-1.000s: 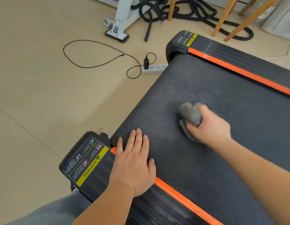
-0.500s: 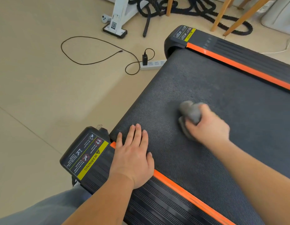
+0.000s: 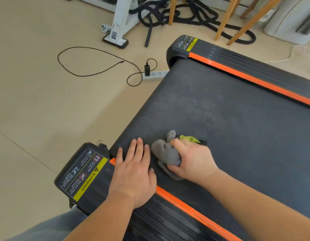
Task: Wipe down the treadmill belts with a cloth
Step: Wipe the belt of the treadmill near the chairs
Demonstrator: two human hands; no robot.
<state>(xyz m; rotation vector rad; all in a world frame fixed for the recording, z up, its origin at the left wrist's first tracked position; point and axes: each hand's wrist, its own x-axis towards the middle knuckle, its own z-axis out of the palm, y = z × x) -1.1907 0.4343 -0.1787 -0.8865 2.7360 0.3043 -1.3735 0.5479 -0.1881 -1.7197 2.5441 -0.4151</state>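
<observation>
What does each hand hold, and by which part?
The right hand holds the grey cloth, its grip round the bunched middle. The left hand holds nothing, flat on the treadmill.

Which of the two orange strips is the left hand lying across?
The near orange strip, at the bottom of the view: the left hand lies flat across its end. The far orange strip, past the belt, is untouched.

The right hand (image 3: 190,159) grips a bunched grey cloth (image 3: 165,153) on the treadmill belt (image 3: 237,129), beside the flat left hand (image 3: 135,169).
</observation>
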